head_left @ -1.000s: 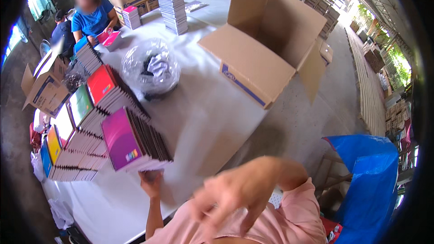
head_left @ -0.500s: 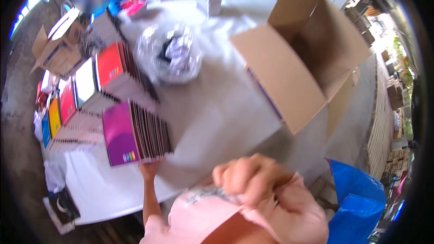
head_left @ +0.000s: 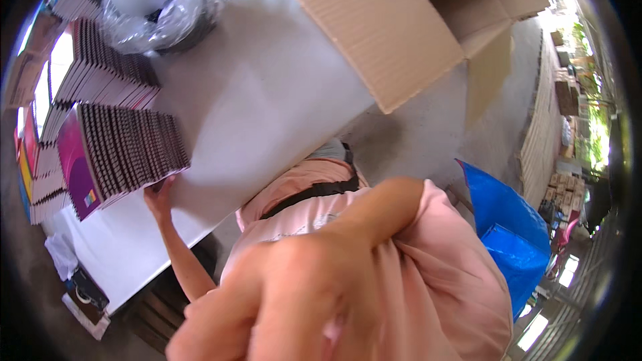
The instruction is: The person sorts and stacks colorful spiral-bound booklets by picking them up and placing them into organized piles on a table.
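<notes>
A stack of spiral notebooks (head_left: pixel 130 154) with a purple cover stands on the white-covered table, its black bindings facing up and right. My left hand (head_left: pixel 160 197) is closed around the stack's near lower edge, its fingers partly hidden beneath it. My right hand (head_left: pixel 294 294) is raised very close to the camera, in front of my pink shirt (head_left: pixel 441 274). Its fingers are bent and pressed together, and their tips are out of sight, so anything in them cannot be made out.
Further notebook stacks (head_left: pixel 100 67) line the table's left side. Beyond them lies a clear plastic bag (head_left: pixel 187 7). A large open cardboard box (head_left: pixel 374 33) occupies the far right of the table (head_left: pixel 267 80). A blue plastic sheet (head_left: pixel 511 247) is at my right.
My view has tilted down, so the table and box sit higher and further left. My right hand has come much nearer the camera. My left hand stays at the purple notebook stack.
</notes>
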